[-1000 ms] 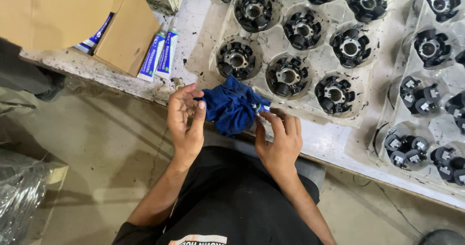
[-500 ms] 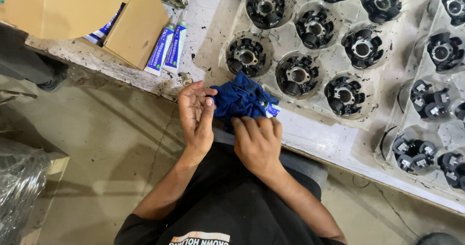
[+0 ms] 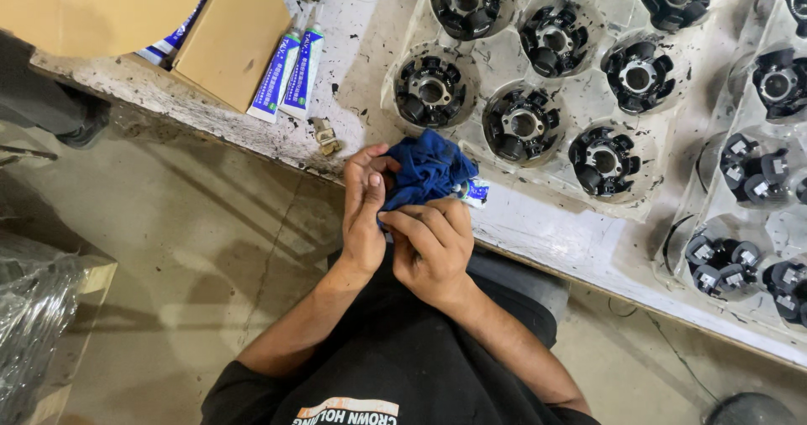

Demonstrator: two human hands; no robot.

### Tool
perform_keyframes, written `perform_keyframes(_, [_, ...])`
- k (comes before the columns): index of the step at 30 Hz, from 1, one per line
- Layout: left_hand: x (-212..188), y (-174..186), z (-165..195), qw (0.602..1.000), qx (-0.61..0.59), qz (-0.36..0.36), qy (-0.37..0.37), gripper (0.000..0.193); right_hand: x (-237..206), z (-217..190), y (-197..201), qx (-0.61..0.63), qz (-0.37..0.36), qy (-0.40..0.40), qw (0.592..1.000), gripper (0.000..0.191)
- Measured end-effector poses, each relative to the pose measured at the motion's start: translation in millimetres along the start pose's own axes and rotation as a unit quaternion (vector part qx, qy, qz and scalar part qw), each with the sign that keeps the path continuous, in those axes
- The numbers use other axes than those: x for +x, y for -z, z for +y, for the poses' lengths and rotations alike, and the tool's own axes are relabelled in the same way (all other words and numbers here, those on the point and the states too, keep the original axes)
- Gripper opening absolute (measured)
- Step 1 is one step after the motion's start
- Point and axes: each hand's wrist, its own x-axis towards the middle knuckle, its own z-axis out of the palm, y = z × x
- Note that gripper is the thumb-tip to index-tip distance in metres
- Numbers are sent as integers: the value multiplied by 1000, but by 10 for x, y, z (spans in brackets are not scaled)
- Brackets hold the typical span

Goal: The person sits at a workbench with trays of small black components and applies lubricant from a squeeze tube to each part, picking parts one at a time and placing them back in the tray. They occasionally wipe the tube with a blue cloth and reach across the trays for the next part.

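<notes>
Blue cloth (image 3: 429, 171) sits bunched between both hands at the near edge of the workbench (image 3: 538, 223), much as it did half a second ago. The left hand (image 3: 366, 215) is curled against the cloth's left side, fingers closed on it. The right hand (image 3: 433, 253) has shifted slightly, its fingers folded over the cloth's lower part and pinching it together with a small white-and-blue tube (image 3: 472, 191) that pokes out to the right. Beyond the cloth, black round parts (image 3: 523, 124) rest in a clear moulded tray (image 3: 504, 59), unchanged. Two boxed tubes (image 3: 290, 76) lie beside a cardboard box (image 3: 227, 38) near the far left corner.
</notes>
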Motion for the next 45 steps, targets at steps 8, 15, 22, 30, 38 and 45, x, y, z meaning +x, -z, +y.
perform_keyframes(8, [-36, -43, 11, 1000, 15, -12, -16, 50, -49, 87, 40, -19, -29, 44, 998, 36])
perform_keyframes(15, [-45, -97, 163, 998, 59, -3, -33, 56, -69, 97, 192, -109, -102, 64, 987, 35])
perform_keyframes(22, [-61, 149, 485, 988, 62, 41, -133, 38, -199, 421, 701, -59, -68, -75, 993, 28])
perform_keyframes(30, [59, 149, 413, 987, 78, 38, -138, 34, -151, 667, 716, -193, -167, -48, 966, 49])
perform_keyframes(38, [121, 33, 615, 945, 317, 4, -76, 30, -191, 604, 817, -217, -105, -106, 965, 36])
perform_keyframes(45, [197, 20, 663, 810, 547, -60, -203, 35, -530, 499, 1003, -49, -6, -276, 960, 22])
